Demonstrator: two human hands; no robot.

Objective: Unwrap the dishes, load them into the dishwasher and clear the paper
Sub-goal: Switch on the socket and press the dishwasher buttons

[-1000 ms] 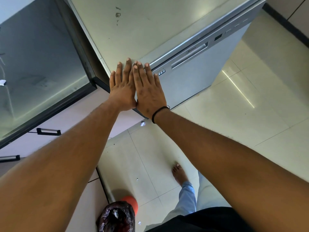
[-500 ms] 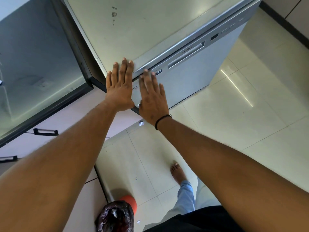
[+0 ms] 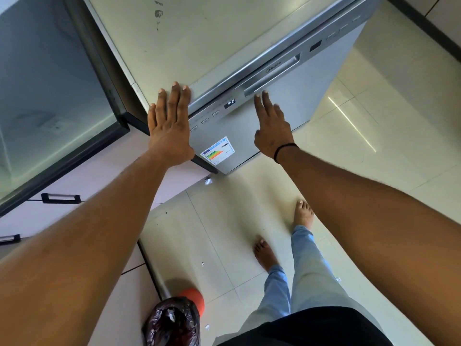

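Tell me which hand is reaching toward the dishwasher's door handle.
The right hand, the one with the black wristband; its fingers point at the handle recess. The left hand lies flat on the dishwasher top.

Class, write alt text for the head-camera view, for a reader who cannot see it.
Seen from above, a person's open left hand rests flat on the top front edge of a closed silver dishwasher, while the open right hand reaches toward its recessed door handle. The display reads P2; bare feet stand on pale floor tiles.
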